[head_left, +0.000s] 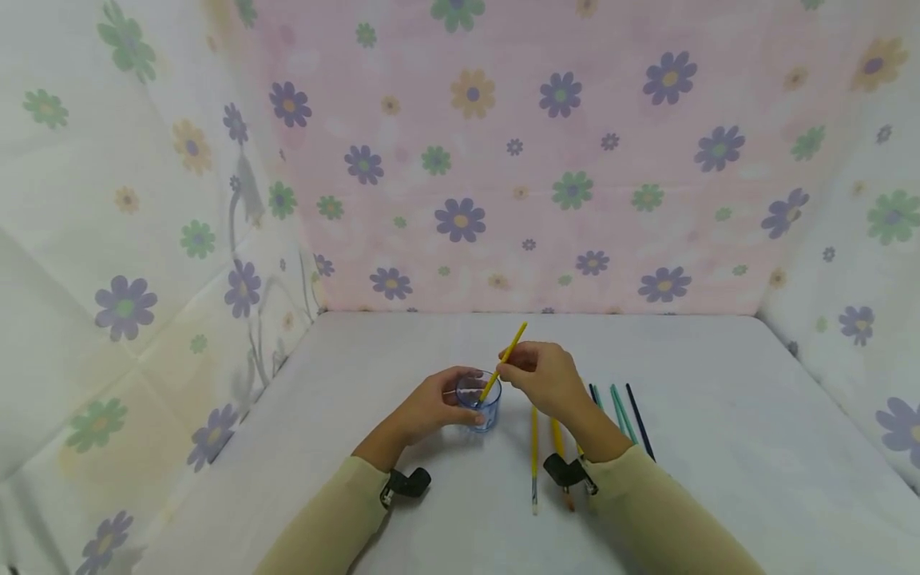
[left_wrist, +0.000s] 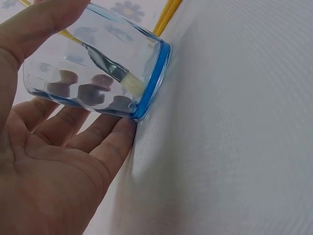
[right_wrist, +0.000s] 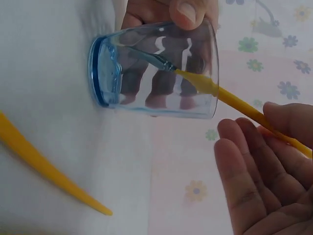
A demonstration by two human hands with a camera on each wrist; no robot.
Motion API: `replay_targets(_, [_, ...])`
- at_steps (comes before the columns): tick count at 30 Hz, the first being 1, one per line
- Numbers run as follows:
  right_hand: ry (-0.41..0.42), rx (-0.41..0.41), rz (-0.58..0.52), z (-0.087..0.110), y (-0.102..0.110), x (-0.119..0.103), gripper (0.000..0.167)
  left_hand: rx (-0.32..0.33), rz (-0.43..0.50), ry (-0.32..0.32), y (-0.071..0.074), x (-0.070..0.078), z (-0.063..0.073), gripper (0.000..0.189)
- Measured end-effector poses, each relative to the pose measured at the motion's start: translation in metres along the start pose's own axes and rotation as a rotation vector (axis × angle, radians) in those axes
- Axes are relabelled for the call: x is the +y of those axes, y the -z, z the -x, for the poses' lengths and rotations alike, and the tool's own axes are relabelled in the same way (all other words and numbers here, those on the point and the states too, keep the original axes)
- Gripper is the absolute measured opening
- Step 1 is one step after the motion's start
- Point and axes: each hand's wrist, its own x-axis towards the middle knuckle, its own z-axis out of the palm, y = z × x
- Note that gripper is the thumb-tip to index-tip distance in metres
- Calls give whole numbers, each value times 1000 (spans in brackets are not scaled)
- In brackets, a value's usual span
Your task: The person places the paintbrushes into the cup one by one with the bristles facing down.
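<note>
A clear drinking glass with a blue base stands on the white table. My left hand holds it from the left, thumb on the near side and fingers round the far side. Between the thumb and fingers of my right hand is a yellow paintbrush, pinched by its handle. The brush slants down into the glass. In the left wrist view its pale bristles are near the glass bottom. The right wrist view shows the brush handle leaning across the glass rim.
Yellow paintbrushes lie on the table below my right forearm, partly hidden. Teal brushes and a dark-handled one lie to their right. Flowered cloth encloses the table at the back and sides.
</note>
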Motion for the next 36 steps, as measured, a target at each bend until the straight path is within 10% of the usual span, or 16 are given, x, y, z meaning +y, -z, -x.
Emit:
replay_targets(22, [-22, -141, 253, 15, 39, 16, 27, -15, 29, -15, -3, -1, -3, 80])
replay_targets(36, [-81, -37, 365, 49, 117, 48, 24, -39, 56, -22, 0, -2, 1, 85])
